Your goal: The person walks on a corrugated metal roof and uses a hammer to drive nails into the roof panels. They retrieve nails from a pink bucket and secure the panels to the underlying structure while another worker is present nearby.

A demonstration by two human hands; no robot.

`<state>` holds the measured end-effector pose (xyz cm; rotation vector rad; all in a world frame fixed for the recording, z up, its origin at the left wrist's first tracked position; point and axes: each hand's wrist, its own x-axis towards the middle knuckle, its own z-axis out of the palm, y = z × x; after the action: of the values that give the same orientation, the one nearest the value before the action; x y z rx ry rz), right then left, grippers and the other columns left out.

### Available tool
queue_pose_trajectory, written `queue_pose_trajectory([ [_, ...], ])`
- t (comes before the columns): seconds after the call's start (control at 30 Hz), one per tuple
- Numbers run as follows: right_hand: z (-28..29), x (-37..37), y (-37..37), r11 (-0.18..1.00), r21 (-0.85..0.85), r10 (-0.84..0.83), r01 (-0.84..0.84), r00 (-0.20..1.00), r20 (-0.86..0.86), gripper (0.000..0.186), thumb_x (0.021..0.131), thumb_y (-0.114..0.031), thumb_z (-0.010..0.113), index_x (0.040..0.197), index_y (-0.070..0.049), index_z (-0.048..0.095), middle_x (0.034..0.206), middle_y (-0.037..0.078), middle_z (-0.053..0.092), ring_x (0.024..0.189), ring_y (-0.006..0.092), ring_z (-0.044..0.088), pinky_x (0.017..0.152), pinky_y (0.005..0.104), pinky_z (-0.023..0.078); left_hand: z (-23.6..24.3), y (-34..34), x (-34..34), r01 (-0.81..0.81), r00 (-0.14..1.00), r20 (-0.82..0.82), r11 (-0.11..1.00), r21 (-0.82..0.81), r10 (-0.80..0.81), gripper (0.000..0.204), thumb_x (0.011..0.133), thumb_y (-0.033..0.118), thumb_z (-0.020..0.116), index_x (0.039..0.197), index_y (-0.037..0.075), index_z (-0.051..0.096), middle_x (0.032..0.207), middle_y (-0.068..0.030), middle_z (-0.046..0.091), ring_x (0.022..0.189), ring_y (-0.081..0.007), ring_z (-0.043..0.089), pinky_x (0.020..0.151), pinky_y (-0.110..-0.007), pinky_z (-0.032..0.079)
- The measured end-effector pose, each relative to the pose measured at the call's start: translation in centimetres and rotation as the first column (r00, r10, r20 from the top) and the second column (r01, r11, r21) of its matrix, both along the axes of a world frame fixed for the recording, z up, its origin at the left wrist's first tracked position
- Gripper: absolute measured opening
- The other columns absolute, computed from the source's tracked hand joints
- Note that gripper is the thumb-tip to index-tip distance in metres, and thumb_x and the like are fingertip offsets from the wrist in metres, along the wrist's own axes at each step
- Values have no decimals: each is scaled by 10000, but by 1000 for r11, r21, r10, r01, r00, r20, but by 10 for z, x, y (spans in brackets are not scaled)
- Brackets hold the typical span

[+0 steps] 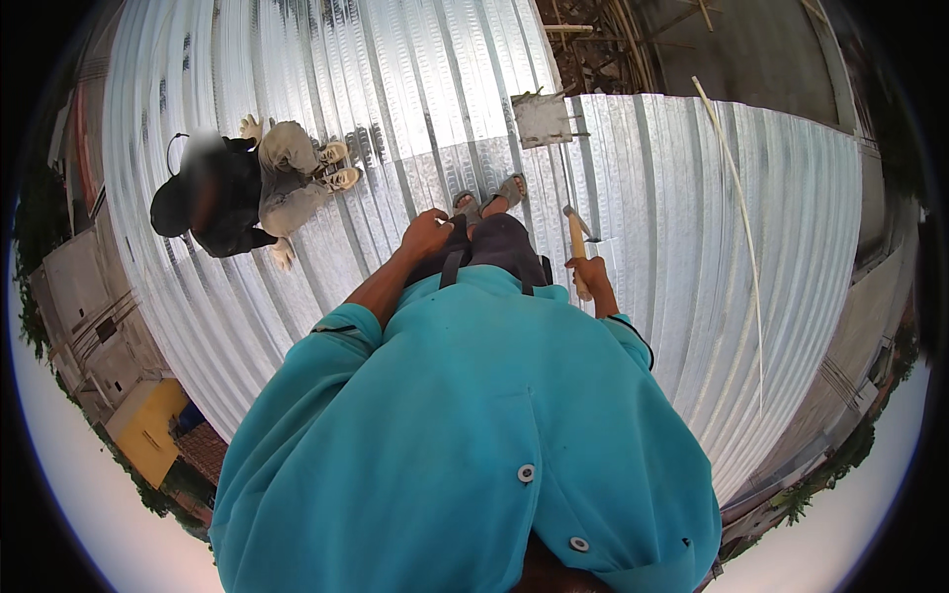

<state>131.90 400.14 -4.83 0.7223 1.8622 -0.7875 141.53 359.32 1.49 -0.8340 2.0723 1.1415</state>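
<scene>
My right hand (594, 274) is closed around the wooden handle of a hammer (577, 240), its dark metal head pointing away from me over the metal roofing sheets (682, 217). Beside my left thigh, my left hand (425, 235) has its fingers curled together. Whatever those fingers may hold is too small or hidden to make out. My sandalled feet (504, 192) stand on the corrugated sheets, close to where two sheets overlap.
A co-worker in dark clothes and pale gloves (227, 193) crouches at the left on the sheets. A grey square board (543, 121) lies ahead, by the roof edge and an opening with wooden poles. A long thin pale strip (743, 203) lies at the right.
</scene>
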Motion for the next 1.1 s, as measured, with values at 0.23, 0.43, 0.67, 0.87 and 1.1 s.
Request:
queue_pose_trajectory([
  [0.23,18,26,-4,851,213,492,-479,871,-6,673,756,-461,782,1059,129,670,1014,304,717,963,416,719,809,481,557,-27,-32,54,-59,998,-24,996,-63,58,489,843,355,654,1212,36,691,1132,-242,720,1085,-376,691,981,-419,525],
  [0.43,44,30,-26,824,210,544,-527,838,-34,654,774,-497,746,1015,109,696,1012,295,719,975,417,715,813,484,557,-39,-43,83,-85,996,29,996,-28,86,511,836,370,643,1225,42,687,1173,-250,705,1122,-390,673,1007,-429,511],
  [0.67,54,48,-26,852,281,476,-442,877,-63,484,743,-280,793,971,131,678,856,247,726,780,352,743,698,471,583,-32,-39,75,-99,995,23,995,0,99,509,841,363,637,1231,40,683,1177,-255,702,1126,-395,669,1011,-431,508],
  [0.87,58,44,-11,939,167,282,-302,950,135,289,774,-73,739,973,114,645,772,200,700,625,297,716,515,440,557,-23,-35,60,-112,993,-32,994,11,112,489,846,348,666,1221,34,679,1082,-243,731,1061,-395,695,967,-432,533],
  [1.1,63,57,-7,720,435,559,-540,824,98,410,757,-253,766,1101,-36,714,1028,157,761,976,316,748,832,423,593,-25,-38,85,-171,985,-36,985,-11,170,524,839,378,650,1216,16,688,1127,-232,727,1099,-369,688,998,-427,519],
])
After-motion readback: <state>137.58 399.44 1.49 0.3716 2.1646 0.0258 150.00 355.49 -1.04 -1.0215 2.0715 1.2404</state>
